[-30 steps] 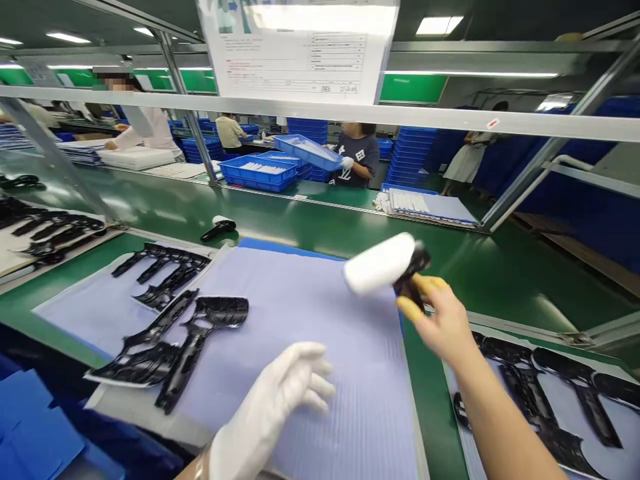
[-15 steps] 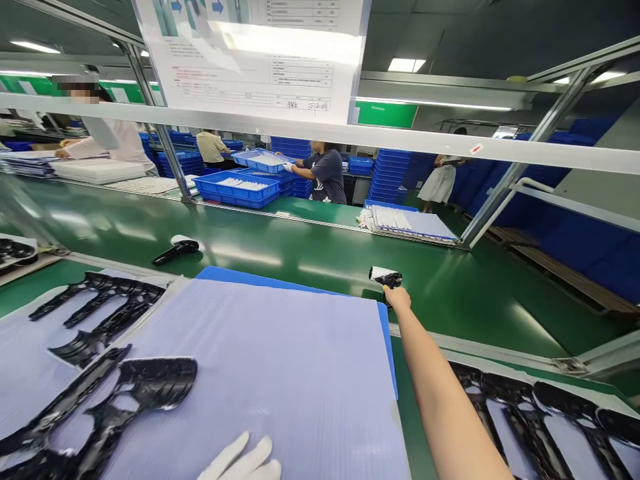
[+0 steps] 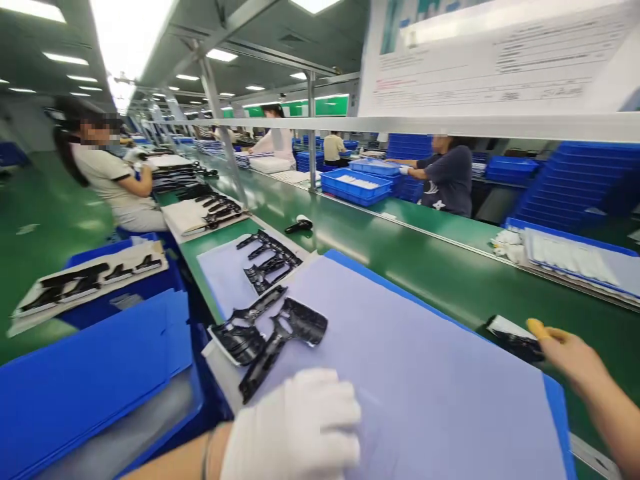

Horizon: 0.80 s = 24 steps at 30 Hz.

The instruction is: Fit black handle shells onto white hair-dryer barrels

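My left hand (image 3: 295, 427), in a white glove, rests at the bottom middle with its fingers curled down on the near part of a large lavender corrugated sheet (image 3: 415, 373). Two black plastic frame parts (image 3: 270, 333) lie on the sheet's left corner, just beyond that hand. My right hand (image 3: 570, 353) is bare with yellow finger cots. It hovers at the right edge with a finger stretched out to the black handle of a white roller (image 3: 510, 333), which lies on the green belt (image 3: 400, 260).
Another sheet with black parts (image 3: 265, 260) lies further left, and a second roller (image 3: 299, 225) sits on the belt. Blue boards (image 3: 100, 360) and bins are stacked at my left. A seated person (image 3: 110, 180) works on the left, others across the belt beside blue trays (image 3: 356, 184).
My view has swung left. My right hand has drawn back towards me, and the roller now lies on the belt. My left hand has moved up onto the sheet and curled.
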{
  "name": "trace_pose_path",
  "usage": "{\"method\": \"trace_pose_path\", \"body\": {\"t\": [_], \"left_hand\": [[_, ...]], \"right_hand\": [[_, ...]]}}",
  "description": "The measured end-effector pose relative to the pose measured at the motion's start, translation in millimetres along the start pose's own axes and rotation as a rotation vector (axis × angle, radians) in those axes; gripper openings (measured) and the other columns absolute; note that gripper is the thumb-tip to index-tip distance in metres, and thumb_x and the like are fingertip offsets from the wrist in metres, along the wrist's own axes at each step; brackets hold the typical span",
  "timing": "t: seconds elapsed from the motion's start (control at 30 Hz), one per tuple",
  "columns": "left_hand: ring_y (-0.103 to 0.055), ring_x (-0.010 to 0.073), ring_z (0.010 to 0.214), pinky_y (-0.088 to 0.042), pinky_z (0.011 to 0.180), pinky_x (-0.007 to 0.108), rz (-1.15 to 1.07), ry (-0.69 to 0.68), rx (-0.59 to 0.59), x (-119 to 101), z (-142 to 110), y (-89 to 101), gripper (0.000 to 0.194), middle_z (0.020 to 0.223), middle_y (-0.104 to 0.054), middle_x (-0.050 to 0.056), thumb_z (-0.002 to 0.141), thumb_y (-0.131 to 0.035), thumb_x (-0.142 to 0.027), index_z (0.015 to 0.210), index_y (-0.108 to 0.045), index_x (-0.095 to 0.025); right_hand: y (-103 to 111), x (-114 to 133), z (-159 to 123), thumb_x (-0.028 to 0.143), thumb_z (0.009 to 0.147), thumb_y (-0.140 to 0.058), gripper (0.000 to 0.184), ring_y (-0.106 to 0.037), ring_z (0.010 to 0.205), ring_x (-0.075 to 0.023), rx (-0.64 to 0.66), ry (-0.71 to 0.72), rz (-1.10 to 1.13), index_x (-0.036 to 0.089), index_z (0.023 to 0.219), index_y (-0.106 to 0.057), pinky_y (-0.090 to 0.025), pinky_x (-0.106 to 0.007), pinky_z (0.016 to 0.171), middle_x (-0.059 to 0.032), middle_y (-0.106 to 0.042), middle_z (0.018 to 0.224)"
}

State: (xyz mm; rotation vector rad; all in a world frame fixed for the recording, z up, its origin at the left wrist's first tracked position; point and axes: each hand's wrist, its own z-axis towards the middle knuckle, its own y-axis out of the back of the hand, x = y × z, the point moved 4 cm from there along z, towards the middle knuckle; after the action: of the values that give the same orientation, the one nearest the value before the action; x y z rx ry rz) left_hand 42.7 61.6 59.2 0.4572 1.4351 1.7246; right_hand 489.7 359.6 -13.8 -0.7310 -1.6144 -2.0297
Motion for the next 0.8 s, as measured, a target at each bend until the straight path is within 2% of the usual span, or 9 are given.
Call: {"method": "trace_pose_path", "body": {"t": [0.07, 0.13, 0.17, 0.27, 0.37, 0.47, 0.6, 0.67, 0.8], "left_hand": [[-0.068, 0.0310, 0.103, -0.052, 0.094, 0.044, 0.085, 0.244, -0.160, 30, -32, 42.9, 0.018, 0.105, -0.076, 0.014, 0.090, -0.061, -0.026, 0.102, -0.073, -0.025], [-0.061, 0.0329, 0.122, -0.046, 0.106, 0.049, 0.183, 0.458, -0.115, 66, -67, 68.0, 0.025, 0.122, -0.072, 0.014, 0.091, -0.055, -0.019, 0.104, -0.075, -0.024], [-0.059, 0.0360, 0.125, -0.045, 0.106, 0.055, 0.204, 0.510, -0.076, 82, -81, 74.2, 0.028, 0.125, -0.070, 0.016, 0.089, -0.053, -0.013, 0.100, -0.076, -0.022], [-0.048, 0.0445, 0.136, -0.040, 0.106, 0.067, 0.201, 0.552, 0.056, 120, -104, 71.2, 0.038, 0.140, -0.061, 0.017, 0.076, -0.060, -0.002, 0.102, -0.077, -0.022], [-0.037, 0.0472, 0.143, -0.035, 0.111, 0.067, 0.161, 0.540, 0.149, 136, -102, 56.9, 0.040, 0.151, -0.052, 0.015, 0.062, -0.071, 0.001, 0.095, -0.078, -0.021], [-0.031, 0.0443, 0.147, -0.022, 0.120, 0.061, 0.136, 0.521, 0.127, 136, -94, 62.4, 0.024, 0.150, -0.053, 0.014, 0.059, -0.072, 0.002, 0.073, -0.076, -0.017], [-0.017, 0.0394, 0.153, 0.001, 0.124, 0.058, 0.125, 0.582, -0.104, 128, -106, 107.5, 0.013, 0.154, -0.050, 0.011, 0.067, -0.070, -0.005, 0.067, -0.073, -0.018], [-0.021, 0.0396, 0.152, 0.002, 0.123, 0.059, 0.087, 0.664, -0.257, 127, -123, 128.1, 0.005, 0.148, -0.056, 0.010, 0.071, -0.072, -0.016, 0.073, -0.075, -0.020], [-0.056, 0.0409, 0.125, -0.029, 0.115, 0.059, -0.111, 0.920, -0.609, 137, -162, 137.9, 0.030, 0.112, -0.075, 0.012, 0.083, -0.066, -0.042, 0.095, -0.074, -0.017]], "right_hand": [[11, 20, 4, 0.067, 0.077, -0.065, 0.034, -0.061, 0.051, -0.0323, -0.046, 0.012, -0.034, 0.035, 0.064, -0.061, -0.044, -0.055, 0.053, -0.0092, -0.065, 0.056], [12, 62, -10, 0.062, 0.078, -0.065, 0.023, -0.069, 0.061, -0.0347, -0.018, 0.124, -0.057, 0.040, 0.078, -0.069, -0.048, -0.053, 0.053, -0.0077, -0.076, 0.073], [7, 93, -25, 0.059, 0.079, -0.065, 0.020, -0.073, 0.066, -0.0347, 0.043, 0.263, -0.075, 0.042, 0.087, -0.072, -0.051, -0.051, 0.053, -0.0055, -0.079, 0.082], [-26, 204, -94, 0.049, 0.088, -0.063, 0.021, -0.077, 0.065, -0.0282, 0.298, 0.680, 0.001, 0.037, 0.101, -0.075, -0.059, -0.039, 0.052, -0.0041, -0.082, 0.090], [-72, 302, -167, 0.047, 0.092, -0.061, 0.030, -0.076, 0.078, -0.0259, 0.540, 0.772, -0.066, 0.030, 0.113, -0.072, -0.064, -0.037, 0.063, -0.0034, -0.080, 0.098], [-120, 368, -227, 0.033, 0.098, -0.054, 0.039, -0.074, 0.094, -0.0284, 0.800, 0.831, -0.288, 0.022, 0.134, -0.061, -0.061, -0.042, 0.080, -0.0114, -0.077, 0.109], [-171, 409, -272, 0.042, 0.099, -0.053, 0.052, -0.071, 0.102, -0.0415, 0.930, 0.858, -0.460, 0.020, 0.145, -0.053, -0.055, -0.056, 0.082, -0.0215, -0.074, 0.113], [-190, 417, -282, 0.044, 0.098, -0.054, 0.052, -0.070, 0.104, -0.0432, 0.958, 0.819, -0.525, 0.018, 0.143, -0.056, -0.054, -0.058, 0.083, -0.0231, -0.074, 0.112], [-191, 423, -280, 0.048, 0.098, -0.050, 0.046, -0.069, 0.102, -0.0428, 0.930, 0.733, -0.453, 0.015, 0.124, -0.069, -0.052, -0.058, 0.083, -0.0229, -0.074, 0.106]]}}
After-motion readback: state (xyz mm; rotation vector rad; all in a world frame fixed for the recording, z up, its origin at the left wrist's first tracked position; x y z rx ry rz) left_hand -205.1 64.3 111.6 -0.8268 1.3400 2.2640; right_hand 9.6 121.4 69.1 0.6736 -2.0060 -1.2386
